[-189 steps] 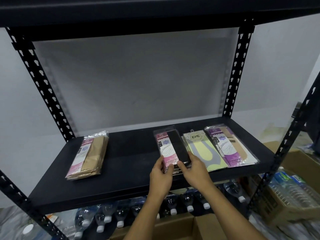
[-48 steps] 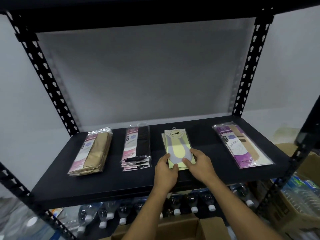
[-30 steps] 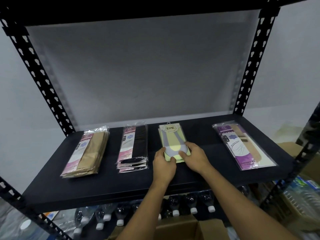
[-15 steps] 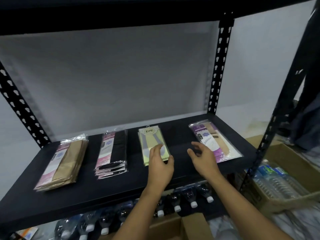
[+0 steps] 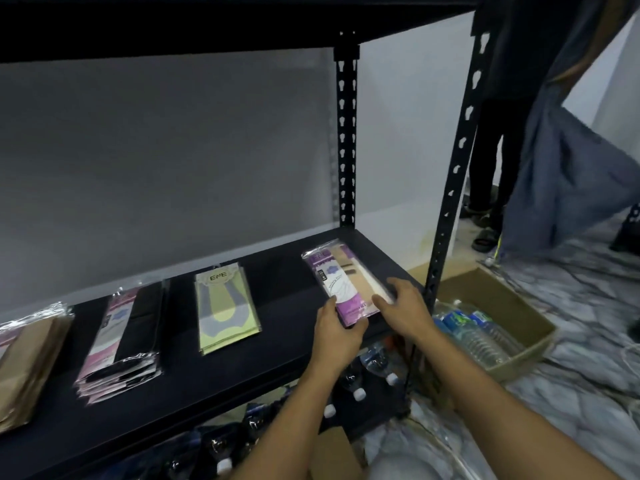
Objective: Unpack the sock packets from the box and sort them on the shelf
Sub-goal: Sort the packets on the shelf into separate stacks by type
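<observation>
Left fingers: I see the thumb lying on top of the purple sock packet and the rest curled round its near end, pinching it
Right fingers: the thumb sits on the packet's top, the others bend over its right edge, so they are closed on it too
Left hand: back facing up, over the front edge of the shelf board
Right hand: back facing up, at the right front corner of the shelf board
Forearms: both bare, reaching up from below the shelf board's front edge
Purple sock packet: flat on the right end of the shelf board, between my two hands
Shelf board, middle: yellow packets in a low stack
Shelf board, left: black-and-pink packets stacked, then tan packets at the far left
Under the shelf board: capped bottles and part of a cardboard box, contents I cannot tell
Right of the shelf board: an open carton on the floor holding water bottles
Behind the shelf board's right post: a person's legs
</observation>
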Action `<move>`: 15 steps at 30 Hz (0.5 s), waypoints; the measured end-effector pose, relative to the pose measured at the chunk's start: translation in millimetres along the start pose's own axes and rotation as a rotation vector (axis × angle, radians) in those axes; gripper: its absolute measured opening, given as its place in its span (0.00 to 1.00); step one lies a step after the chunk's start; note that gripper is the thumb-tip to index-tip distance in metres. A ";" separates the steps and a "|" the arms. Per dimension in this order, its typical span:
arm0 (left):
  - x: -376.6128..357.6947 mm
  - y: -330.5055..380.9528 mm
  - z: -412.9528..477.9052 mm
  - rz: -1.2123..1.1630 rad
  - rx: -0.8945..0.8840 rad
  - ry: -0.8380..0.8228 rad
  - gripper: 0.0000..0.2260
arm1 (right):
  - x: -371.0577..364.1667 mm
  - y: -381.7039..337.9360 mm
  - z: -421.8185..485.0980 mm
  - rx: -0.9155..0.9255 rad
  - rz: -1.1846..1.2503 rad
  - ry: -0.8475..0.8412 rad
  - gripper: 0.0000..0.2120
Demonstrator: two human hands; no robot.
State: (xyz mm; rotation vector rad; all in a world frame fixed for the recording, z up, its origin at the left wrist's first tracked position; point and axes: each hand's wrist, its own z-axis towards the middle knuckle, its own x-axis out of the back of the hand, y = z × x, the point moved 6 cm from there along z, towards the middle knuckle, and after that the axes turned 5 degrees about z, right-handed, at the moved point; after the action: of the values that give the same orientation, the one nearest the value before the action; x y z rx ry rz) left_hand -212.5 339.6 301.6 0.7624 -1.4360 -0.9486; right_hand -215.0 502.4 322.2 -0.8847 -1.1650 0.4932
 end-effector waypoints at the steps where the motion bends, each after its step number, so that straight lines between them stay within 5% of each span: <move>1: -3.9 -0.1 2.8 0.004 0.002 0.001 0.29 | 0.3 2.1 1.9 0.000 0.002 -0.006 0.30; 7: -14.0 0.2 11.3 0.021 -0.019 0.026 0.26 | -3.7 -4.0 7.1 0.070 0.034 -0.017 0.20; 15: -14.9 -2.9 23.0 0.014 -0.034 0.078 0.25 | -3.5 2.4 11.9 0.066 0.069 0.014 0.23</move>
State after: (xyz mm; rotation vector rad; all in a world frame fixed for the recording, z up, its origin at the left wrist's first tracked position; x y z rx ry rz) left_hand -234.1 354.2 292.8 0.7549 -1.3530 -0.9207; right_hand -227.1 505.2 319.8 -0.8723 -1.1024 0.5784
